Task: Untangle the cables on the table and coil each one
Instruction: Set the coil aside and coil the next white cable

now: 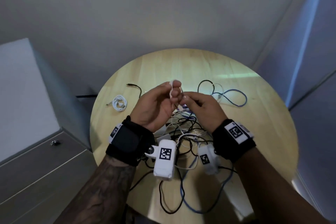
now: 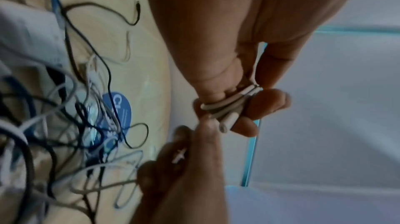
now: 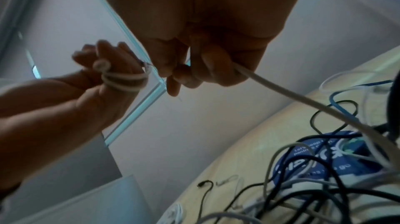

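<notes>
Left hand raised above counter, fingers wound with loops of white cable, grip clamped on coil. Right hand just beside, pinching free run; cable slants down-right into tangle. Right hand nearer the slack.

- a grey cabinet stands to the left of the round table, its flat top pale and its front split by drawer lines.
- a small round metal lock sits on the upper drawer front.
- a blue printed card with white lettering lies flat on the wood; the words are too blurred to read.
- a plain grey-white wall rises behind.
- a glass panel with a greenish edge runs down the right side.
</notes>
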Available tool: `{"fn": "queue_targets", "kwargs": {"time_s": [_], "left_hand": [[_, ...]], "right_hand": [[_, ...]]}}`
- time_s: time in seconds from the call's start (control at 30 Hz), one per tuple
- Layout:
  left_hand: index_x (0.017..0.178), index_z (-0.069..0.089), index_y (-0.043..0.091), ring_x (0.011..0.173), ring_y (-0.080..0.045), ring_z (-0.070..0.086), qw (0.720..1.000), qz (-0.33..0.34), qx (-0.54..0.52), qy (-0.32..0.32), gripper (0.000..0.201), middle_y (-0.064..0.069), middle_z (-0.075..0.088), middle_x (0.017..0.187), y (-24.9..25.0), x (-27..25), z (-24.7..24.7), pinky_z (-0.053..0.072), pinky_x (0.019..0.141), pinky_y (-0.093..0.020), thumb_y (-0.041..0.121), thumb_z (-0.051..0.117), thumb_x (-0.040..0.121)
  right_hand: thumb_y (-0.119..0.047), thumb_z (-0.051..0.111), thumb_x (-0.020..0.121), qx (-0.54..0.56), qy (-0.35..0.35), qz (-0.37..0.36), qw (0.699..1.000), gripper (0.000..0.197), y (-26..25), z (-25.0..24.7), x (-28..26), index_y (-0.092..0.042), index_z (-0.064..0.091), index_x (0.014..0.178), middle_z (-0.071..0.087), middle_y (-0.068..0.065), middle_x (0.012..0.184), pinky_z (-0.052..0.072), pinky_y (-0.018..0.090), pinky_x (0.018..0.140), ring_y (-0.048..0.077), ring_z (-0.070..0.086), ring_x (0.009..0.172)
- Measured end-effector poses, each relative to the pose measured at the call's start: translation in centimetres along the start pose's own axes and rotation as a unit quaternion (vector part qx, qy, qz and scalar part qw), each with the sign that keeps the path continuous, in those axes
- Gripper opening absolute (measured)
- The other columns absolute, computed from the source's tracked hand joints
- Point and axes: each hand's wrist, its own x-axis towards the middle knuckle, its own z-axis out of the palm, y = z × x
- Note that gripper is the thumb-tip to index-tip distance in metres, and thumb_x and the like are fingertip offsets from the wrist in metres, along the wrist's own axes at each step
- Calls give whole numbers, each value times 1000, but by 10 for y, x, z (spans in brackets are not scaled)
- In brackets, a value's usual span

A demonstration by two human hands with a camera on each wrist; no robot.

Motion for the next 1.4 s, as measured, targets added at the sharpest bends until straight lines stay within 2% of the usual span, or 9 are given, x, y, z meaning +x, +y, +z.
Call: {"fn": "queue_targets", "kwargs": {"time_s": [0.1, 0.23, 0.47, 0.67, 0.9, 1.03, 1.17, 1.3, 1.4], "left_hand": [[107, 59, -1, 70, -14, 63, 994, 57, -58, 73, 22, -6, 64, 81, 7, 4, 3, 53, 88, -32, 9, 40, 102], [104, 59, -2, 76, -18, 71, 983, 110, -16, 144, 19, -9, 73, 84, 15, 8, 15, 57, 85, -32, 6, 41, 102], [102, 62, -3, 80, -24, 72, 965, 160, 125, 165, 16, -15, 72, 90, 31, -2, 46, 57, 83, -31, 4, 47, 100], [97, 69, -5, 68, -19, 60, 873, 132, 457, 106, 23, -11, 68, 76, 37, -19, 64, 47, 65, -30, 11, 53, 99], [87, 60, 0, 53, -18, 39, 955, 7, 296, 9, 30, -6, 44, 61, 54, -38, 90, 46, 63, -32, 9, 33, 95], [93, 57, 2, 57, -14, 42, 995, -3, 96, -20, 22, -4, 44, 67, 55, -47, 92, 43, 75, -31, 6, 35, 90], [100, 59, -1, 66, -14, 61, 996, 58, -31, 59, 18, -6, 63, 78, 52, -45, 83, 53, 85, -30, 4, 42, 97], [100, 60, -1, 73, -16, 70, 983, 116, 34, 135, 17, -11, 70, 86, 38, -44, 74, 56, 86, -33, 2, 44, 100], [103, 60, -3, 76, -19, 72, 972, 132, 114, 155, 16, -16, 69, 93, 23, -47, 69, 58, 82, -30, 0, 45, 99]], "right_hand": [[-34, 53, 100, -64, -70, 18, 995, 23, -1, 1, -5, -30, 71, 113, 66, -23, 74, 47, 21, 69, -3, 58, 71], [-36, 53, 99, -111, -119, 5, 987, 25, -23, -4, -7, -31, 69, 117, 71, -10, 109, 50, 29, 88, 5, 63, 96], [-37, 60, 95, -193, -156, -35, 968, 30, -91, -37, -11, -14, 69, 79, 59, 1, 62, 38, 29, 58, 11, 47, 55], [-24, 68, 89, -109, -146, -83, 980, 18, -138, -66, -7, -12, 73, 77, 65, 3, 65, 48, 36, 68, 22, 58, 62], [-24, 72, 88, -57, -50, -104, 992, 8, -132, -84, 12, -19, 77, 84, 73, -9, 78, 53, 36, 80, 7, 63, 75], [-30, 60, 96, -1, -28, -63, 998, 17, -125, -63, 0, -24, 76, 96, 58, -15, 62, 38, 10, 52, -2, 46, 54], [-33, 55, 99, -58, -96, -15, 994, 28, -96, -36, -20, -47, 69, 78, 54, -8, 63, 36, 22, 56, 1, 43, 49], [-41, 53, 98, -67, -126, -10, 990, 24, -84, -27, -49, -30, 75, 101, 67, -4, 77, 48, 28, 70, 14, 58, 70], [-39, 55, 97, -135, -148, -45, 979, 27, -90, -30, -60, -18, 72, 92, 69, 2, 80, 51, 37, 74, 20, 61, 75]]}}
